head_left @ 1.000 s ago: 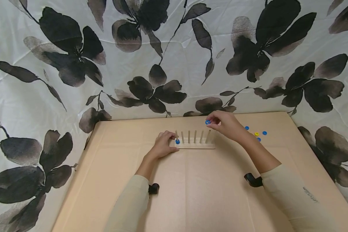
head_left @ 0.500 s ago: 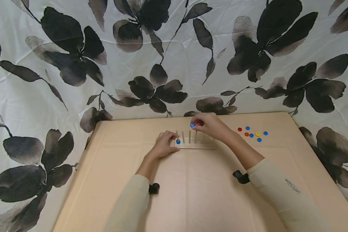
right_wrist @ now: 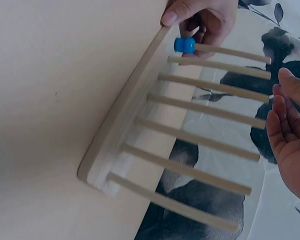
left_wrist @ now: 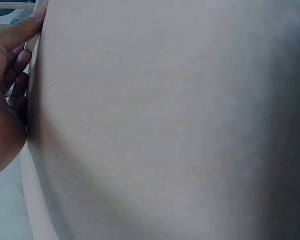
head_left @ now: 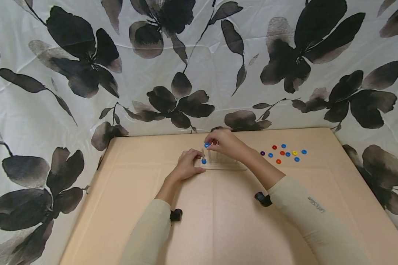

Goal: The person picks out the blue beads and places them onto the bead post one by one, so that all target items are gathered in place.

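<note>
My left hand grips the left end of a wooden peg rack, thumb at the front edge and fingers behind. Blue rings sit low on the rack's end peg, beside the left hand. My right hand pinches another blue ring near the top of that peg. In the right wrist view the right hand's fingers are near the peg tips, and the pinched ring is hidden. The other pegs are bare. Only part of the left hand shows in its wrist view.
Several loose rings lie right of the rack, among them a red ring, a yellow ring, a purple ring and a blue ring. A floral cloth hangs behind the tan table.
The right hand has moved left along the rack with the blue ring, from its right end to the leftmost peg. More loose rings have come into sight. The left hand stays in place.
</note>
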### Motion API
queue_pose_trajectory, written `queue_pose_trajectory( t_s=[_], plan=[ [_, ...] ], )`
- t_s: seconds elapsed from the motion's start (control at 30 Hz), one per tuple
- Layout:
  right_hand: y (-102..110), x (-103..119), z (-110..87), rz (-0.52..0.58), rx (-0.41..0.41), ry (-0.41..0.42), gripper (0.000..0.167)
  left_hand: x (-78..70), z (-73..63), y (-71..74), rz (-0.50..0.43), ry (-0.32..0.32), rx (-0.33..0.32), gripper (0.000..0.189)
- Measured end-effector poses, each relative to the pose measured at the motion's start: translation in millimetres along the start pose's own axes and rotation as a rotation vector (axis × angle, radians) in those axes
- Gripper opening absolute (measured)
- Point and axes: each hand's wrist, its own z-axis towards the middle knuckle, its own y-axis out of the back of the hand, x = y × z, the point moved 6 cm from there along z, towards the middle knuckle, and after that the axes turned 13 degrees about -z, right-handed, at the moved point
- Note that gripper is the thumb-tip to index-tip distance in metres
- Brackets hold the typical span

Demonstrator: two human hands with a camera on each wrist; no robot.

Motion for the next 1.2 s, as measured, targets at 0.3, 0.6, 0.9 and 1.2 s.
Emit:
queue_pose_trajectory(
  t_s=[0.3,0.6,0.9,1.2],
  plan=[
    [-9.3,9.6,7.0,-0.003,0.03,0.038,0.015,-1.7,0.6,0.1,0.001,-0.016,-0.001,0.052],
    [-15.9,12.8,8.2,-0.032,0.047,0.052,0.014,-0.7,0.3,0.3,0.001,-0.002,0.002,0.052],
    [-21.1,11.8,8.1,-0.081,0.034,0.031,0.011,-1.5,0.6,0.7,0.002,-0.005,-0.001,0.053],
    [-22.8,11.4,7.6,-0.088,0.032,0.003,0.008,-0.1,0.2,0.2,0.003,-0.015,-0.007,0.053]
  ],
)
